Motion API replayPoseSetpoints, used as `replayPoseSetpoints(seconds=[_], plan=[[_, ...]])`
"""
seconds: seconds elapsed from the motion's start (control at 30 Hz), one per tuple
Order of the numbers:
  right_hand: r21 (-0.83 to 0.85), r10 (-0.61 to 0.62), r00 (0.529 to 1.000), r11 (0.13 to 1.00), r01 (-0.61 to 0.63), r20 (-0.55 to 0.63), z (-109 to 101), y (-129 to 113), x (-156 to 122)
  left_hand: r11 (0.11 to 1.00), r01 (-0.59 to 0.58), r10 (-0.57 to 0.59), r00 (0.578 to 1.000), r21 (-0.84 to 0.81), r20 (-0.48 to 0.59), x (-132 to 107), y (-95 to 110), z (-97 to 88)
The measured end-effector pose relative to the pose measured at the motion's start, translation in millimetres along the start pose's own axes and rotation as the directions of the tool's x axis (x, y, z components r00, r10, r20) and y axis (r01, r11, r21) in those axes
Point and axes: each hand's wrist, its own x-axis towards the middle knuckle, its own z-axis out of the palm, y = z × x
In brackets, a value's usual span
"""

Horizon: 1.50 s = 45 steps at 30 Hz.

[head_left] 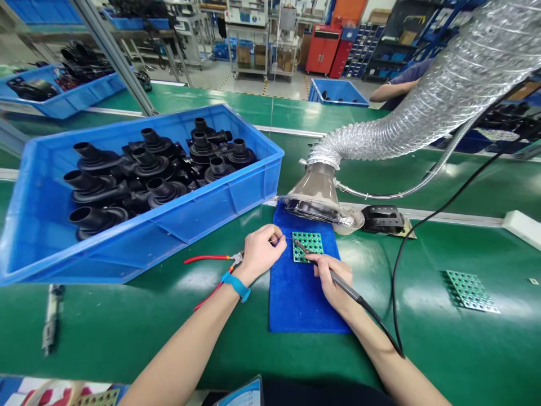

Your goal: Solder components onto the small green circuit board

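On the blue towel (302, 293) — right hand (333, 285) tight on a soldering iron (344, 285), tip down on a green circuit board (308, 246), left hand (260, 254) curled at its edge, hold unclear — with 1 more board (470, 291) lying right of the towel.
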Motion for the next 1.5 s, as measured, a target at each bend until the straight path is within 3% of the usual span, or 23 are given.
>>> replayPoseSetpoints(seconds=[0.63,0.8,0.9,1.1,1.5], plan=[[0.02,0.042,0.999,0.999,-0.042,0.008,-5.4,-5.4,2.2,0.996,-0.088,0.091,0.989,-0.032,0.114,-2.8,-1.4,4.2],[0.011,0.035,0.999,0.999,-0.035,-0.012,-5.7,-4.4,1.2,0.997,-0.057,0.06,0.997,-0.05,0.057,-1.2,-0.2,1.6],[0.005,0.022,0.996,1.0,-0.022,-0.086,-7.9,-3.1,-1.5,0.992,-0.01,0.015,0.999,-0.123,0.035,1.5,2.8,-2.2],[0.007,0.016,0.984,1.0,-0.015,-0.179,-12.5,-2.7,-7.3,0.972,0.094,-0.062,0.986,-0.213,0.152,5.9,5.3,-8.2],[0.017,-0.016,0.999,1.0,0.017,-0.041,-6.9,-6.4,-4.9,0.984,0.065,-0.037,0.985,-0.168,0.167,5.3,2.4,-5.0]])
